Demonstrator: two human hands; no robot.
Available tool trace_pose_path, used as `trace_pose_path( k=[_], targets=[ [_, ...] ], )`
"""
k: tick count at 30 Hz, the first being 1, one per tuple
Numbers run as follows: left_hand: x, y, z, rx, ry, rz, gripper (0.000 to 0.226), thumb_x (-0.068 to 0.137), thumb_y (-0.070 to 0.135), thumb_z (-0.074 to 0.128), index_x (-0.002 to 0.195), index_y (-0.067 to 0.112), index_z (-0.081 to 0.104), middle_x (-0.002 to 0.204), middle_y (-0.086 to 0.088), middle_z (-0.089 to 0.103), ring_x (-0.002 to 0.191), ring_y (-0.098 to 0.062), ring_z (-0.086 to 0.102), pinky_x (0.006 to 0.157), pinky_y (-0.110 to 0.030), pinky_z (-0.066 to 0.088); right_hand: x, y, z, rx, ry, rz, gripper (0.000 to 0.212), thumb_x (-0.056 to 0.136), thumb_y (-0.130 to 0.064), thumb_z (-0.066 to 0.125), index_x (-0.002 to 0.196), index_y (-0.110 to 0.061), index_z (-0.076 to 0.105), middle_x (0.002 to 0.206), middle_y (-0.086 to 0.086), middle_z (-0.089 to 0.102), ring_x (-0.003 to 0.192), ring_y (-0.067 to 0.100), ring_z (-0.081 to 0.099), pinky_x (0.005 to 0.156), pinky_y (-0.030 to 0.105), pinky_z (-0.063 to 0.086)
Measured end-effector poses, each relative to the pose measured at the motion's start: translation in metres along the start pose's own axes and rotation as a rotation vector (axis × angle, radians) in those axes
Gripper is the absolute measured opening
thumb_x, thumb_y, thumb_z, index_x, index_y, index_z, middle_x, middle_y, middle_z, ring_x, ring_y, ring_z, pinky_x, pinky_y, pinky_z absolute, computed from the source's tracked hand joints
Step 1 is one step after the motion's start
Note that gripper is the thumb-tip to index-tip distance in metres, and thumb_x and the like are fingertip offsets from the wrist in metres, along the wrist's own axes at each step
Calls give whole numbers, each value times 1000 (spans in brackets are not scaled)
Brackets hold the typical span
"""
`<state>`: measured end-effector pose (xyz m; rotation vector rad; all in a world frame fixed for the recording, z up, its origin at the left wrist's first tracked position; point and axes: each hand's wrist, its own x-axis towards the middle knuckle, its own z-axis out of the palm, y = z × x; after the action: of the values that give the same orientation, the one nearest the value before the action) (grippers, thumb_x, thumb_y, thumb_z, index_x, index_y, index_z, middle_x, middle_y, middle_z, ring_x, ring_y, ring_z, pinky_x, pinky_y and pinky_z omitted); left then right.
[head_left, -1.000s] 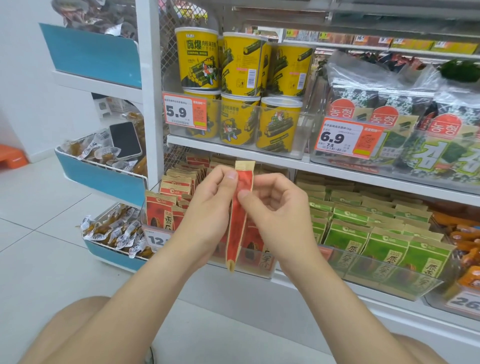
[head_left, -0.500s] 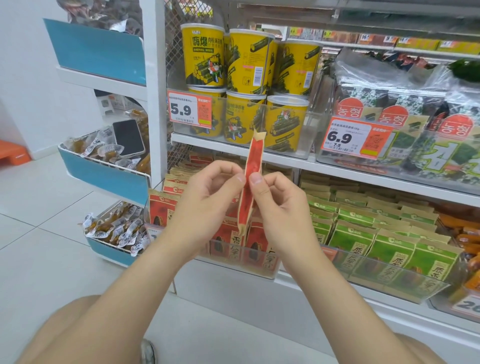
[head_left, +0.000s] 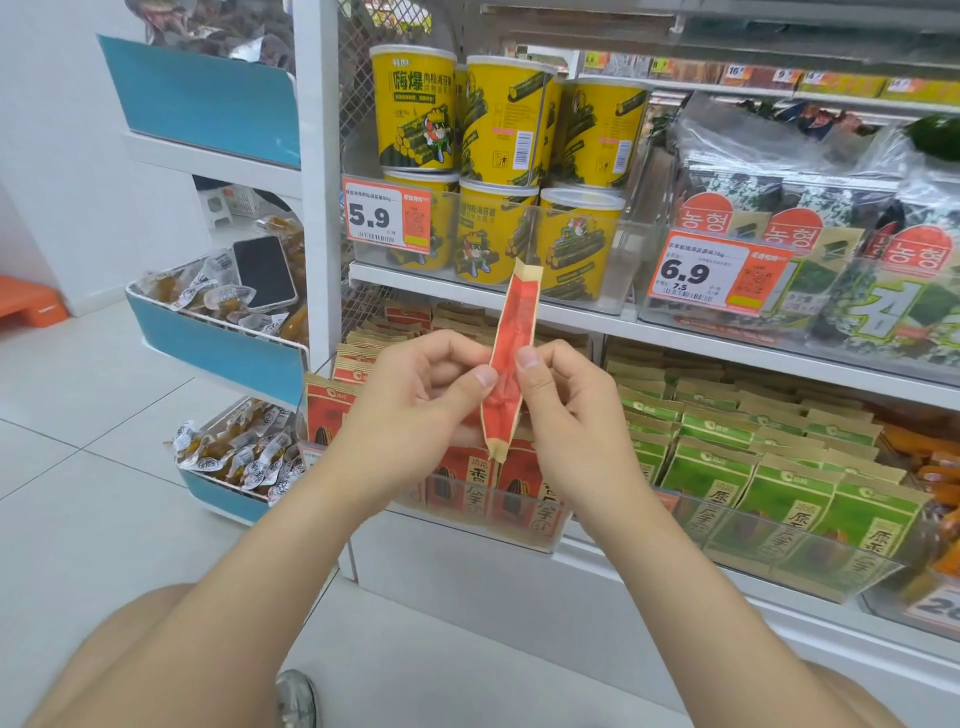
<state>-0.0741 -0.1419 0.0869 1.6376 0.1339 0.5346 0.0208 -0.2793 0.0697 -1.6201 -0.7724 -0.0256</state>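
Note:
A red snack packet (head_left: 511, 343) with tan sealed ends stands edge-on and nearly upright in front of the store shelves. My left hand (head_left: 415, 405) pinches its left side with thumb and fingers. My right hand (head_left: 566, 410) pinches its right side at the same height. The packet's top end leans a little to the right, over the shelf edge. Behind my hands, red packets of the same kind (head_left: 467, 483) stand in a clear tray on the low shelf.
Yellow snack tubs (head_left: 498, 130) fill the upper shelf with a 5.9 price tag (head_left: 387, 215). Seaweed bags (head_left: 810, 244) sit to the right, green packets (head_left: 779, 493) below. On the left, blue-fronted baskets (head_left: 218, 348) hold wrapped snacks and a black phone (head_left: 264, 273). White tiled floor lies to the left.
The packet has slid upward between my fingers, so more of it stands above my hands. Both hands rose slightly and hold it nearer its lower part.

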Motion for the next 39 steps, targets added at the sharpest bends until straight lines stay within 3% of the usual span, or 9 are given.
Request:
trace_pose_path(
  k=[4, 8, 10, 13, 19, 28, 32, 36, 39],
  targets=[
    [2, -2, -1, -20, 47, -8, 13, 106, 6, 63, 116, 3, 72, 100, -12, 82, 92, -30, 81, 71, -42, 68, 1, -4, 0, 69, -19, 56, 32, 106, -38, 67, 88, -12, 66, 84, 10, 77, 80, 39, 72, 76, 63, 60],
    [3, -1, -1, -51, 151, 11, 13, 107, 11, 64, 115, 9, 75, 102, -7, 83, 95, -28, 81, 75, -50, 68, -1, -9, -4, 34, -97, 82, 29, 94, -28, 82, 86, -11, 61, 95, -3, 79, 76, 24, 74, 70, 47, 65],
    [3, 1, -2, -64, 136, 23, 15, 106, 11, 66, 116, 13, 76, 104, -3, 83, 96, -22, 81, 73, -41, 68, -2, -11, -3, 25, -98, 90, 30, 95, -33, 82, 84, -12, 64, 88, -4, 78, 69, 16, 71, 67, 47, 64],
    [2, 3, -3, -61, 16, 64, 31, 100, 2, 70, 124, 19, 76, 114, 4, 82, 106, -12, 78, 77, -24, 63, -3, -13, -1, 25, -62, 59, 35, 94, -49, 73, 82, -17, 70, 83, 7, 77, 71, 41, 69, 72, 66, 59],
    [6, 0, -14, -108, -163, 83, 59, 94, -23, 60, 142, 11, 64, 135, -5, 75, 130, -22, 69, 106, -38, 58, 2, -6, -7, 25, -121, 26, 27, 98, -47, 63, 91, -24, 74, 91, 13, 74, 79, 57, 64, 71, 74, 56],
    [7, -3, -12, -203, -154, -9, 59, 96, -24, 54, 144, 9, 62, 135, -10, 74, 130, -28, 69, 103, -45, 58, 7, 4, -9, 63, -121, 77, 29, 96, -51, 65, 87, -23, 69, 94, 38, 67, 83, 67, 59, 71, 80, 52],
    [8, -1, -10, -249, -141, -71, 53, 100, -19, 52, 144, 10, 62, 136, -11, 74, 127, -30, 71, 99, -48, 63, 7, 6, -12, 29, -151, 71, 29, 95, -53, 69, 88, -25, 76, 96, 23, 75, 91, 58, 67, 79, 72, 59],
    [8, -1, -9, -194, -85, -102, 35, 109, 4, 56, 140, 18, 66, 129, -6, 77, 120, -27, 75, 92, -49, 65, 10, 9, -21, -16, -308, 35, 22, 107, -30, 67, 96, -22, 84, 129, -5, 77, 138, -6, 55, 111, 22, 48],
    [6, -3, -10, -135, -83, -120, 37, 108, 1, 56, 139, 19, 65, 128, -3, 78, 118, -26, 76, 93, -49, 65, 10, 17, -22, -41, -362, 46, 21, 103, -39, 68, 100, -28, 85, 130, -12, 76, 149, 20, 52, 120, 55, 44]
  ],
)
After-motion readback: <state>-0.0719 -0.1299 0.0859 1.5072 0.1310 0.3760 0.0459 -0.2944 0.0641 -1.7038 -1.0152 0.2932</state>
